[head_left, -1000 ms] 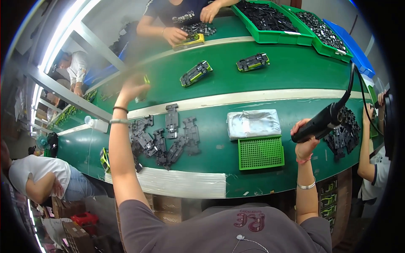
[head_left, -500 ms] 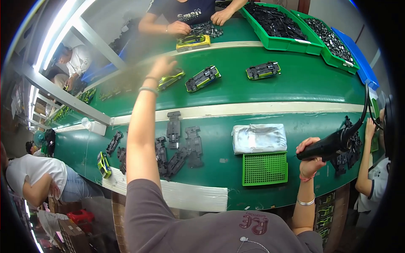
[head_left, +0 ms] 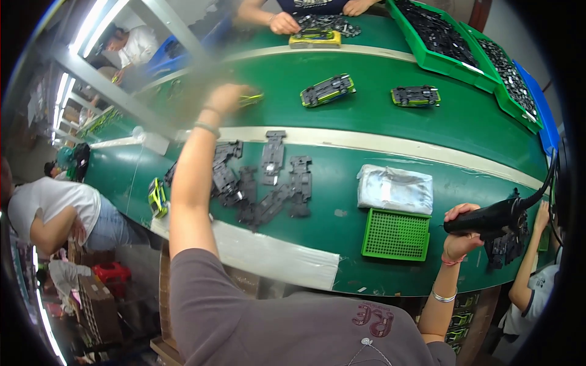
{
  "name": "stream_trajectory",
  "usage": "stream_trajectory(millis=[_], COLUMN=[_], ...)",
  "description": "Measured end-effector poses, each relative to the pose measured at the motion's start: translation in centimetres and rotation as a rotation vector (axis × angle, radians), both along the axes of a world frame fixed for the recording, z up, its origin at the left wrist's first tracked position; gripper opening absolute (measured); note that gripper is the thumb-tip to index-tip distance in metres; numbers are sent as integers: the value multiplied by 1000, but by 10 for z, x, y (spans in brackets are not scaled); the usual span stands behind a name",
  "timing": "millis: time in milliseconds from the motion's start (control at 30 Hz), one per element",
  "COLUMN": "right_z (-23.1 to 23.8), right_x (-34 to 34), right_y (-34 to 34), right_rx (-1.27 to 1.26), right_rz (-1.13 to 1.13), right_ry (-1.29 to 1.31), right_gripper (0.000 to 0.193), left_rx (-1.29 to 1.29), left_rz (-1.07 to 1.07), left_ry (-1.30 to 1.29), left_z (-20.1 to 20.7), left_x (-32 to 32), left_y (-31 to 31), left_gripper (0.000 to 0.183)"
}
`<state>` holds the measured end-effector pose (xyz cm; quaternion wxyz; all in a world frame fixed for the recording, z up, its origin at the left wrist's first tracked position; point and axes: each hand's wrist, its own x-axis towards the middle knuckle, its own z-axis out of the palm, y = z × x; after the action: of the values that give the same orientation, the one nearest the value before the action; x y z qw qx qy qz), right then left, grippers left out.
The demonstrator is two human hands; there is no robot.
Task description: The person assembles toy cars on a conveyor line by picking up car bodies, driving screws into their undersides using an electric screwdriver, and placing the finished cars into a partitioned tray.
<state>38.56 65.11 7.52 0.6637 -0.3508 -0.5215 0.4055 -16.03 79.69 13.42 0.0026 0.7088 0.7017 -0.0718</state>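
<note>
My left hand point(head_left: 224, 99) reaches over the far strip of the green bench, smeared by motion. It closes on a yellow-green toy car point(head_left: 251, 99), of which one end sticks out past the fingers. My right hand point(head_left: 462, 233) grips a black corded power tool, likely an electric screwdriver point(head_left: 485, 221), held level above the bench at the right. Two more toy cars lie beyond, black undersides up: one toy car point(head_left: 328, 90) in the middle and another toy car point(head_left: 415, 96) further right. Black car chassis point(head_left: 273, 157) lie loosely grouped beside my left forearm.
A silvery wrapped block point(head_left: 395, 189) and a green perforated basket point(head_left: 395, 235) stand left of the tool. Green bins point(head_left: 482, 76) of black parts are at the far right. Opposite, a co-worker's hand point(head_left: 284, 23) is beside a yellow block point(head_left: 315, 39). A white strip point(head_left: 390, 141) divides the bench.
My view has turned, shifting the scene rightward and up. Relative to the bench, my left hand has moved left with the toy car. My right hand keeps hold of the tool.
</note>
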Motion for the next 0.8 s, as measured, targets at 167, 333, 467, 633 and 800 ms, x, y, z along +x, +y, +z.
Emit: stream_trajectory(millis=[167,333,467,633,800], right_z=[-7,2,1,6,20], right_x=[10,11,52,57,48], right_y=[2,10,9,-14,-33], right_rx=[-23,-76,-393,-371,-542], right_rz=[-25,-201,-298,-551,-561], right_ry=[41,-212,-513,-1196,-1380], right_gripper=[86,77,52,49,48], left_rx=[325,392,510,408,279], left_rz=[40,198,-31,-199,-212], left_ry=[-126,-1133,-2051,-2457,-2560], left_z=[63,48,21,2,-7], left_x=[-35,-42,18,62,84], left_y=[-106,-197,-230,-239,-235], left_gripper=[57,55,53,55,54])
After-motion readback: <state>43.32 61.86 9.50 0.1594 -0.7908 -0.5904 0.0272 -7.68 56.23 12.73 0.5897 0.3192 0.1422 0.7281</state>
